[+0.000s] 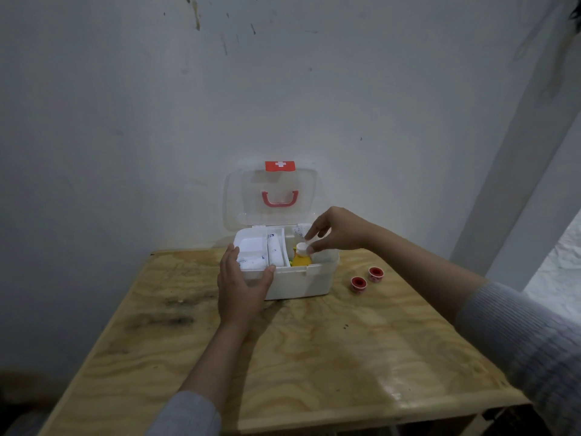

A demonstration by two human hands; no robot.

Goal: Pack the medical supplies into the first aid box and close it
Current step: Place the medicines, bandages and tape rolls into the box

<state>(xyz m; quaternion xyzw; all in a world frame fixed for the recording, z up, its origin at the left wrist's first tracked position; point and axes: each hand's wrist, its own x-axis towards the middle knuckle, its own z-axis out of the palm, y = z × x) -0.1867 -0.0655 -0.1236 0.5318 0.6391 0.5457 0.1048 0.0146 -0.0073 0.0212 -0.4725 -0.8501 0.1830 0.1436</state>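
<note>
The white first aid box stands at the far middle of the table, its clear lid with a red handle swung up against the wall. An inner tray on the left side holds white bandage rolls. My left hand grips the box's front left corner, thumb on the rim. My right hand reaches over the right side, fingertips pinching the white cap of a yellow bottle that stands inside the box. Two red-cored tape rolls lie on the table right of the box.
The plywood table has its back edge against a white wall. A white post rises at the right. The near and left table edges drop into dark floor.
</note>
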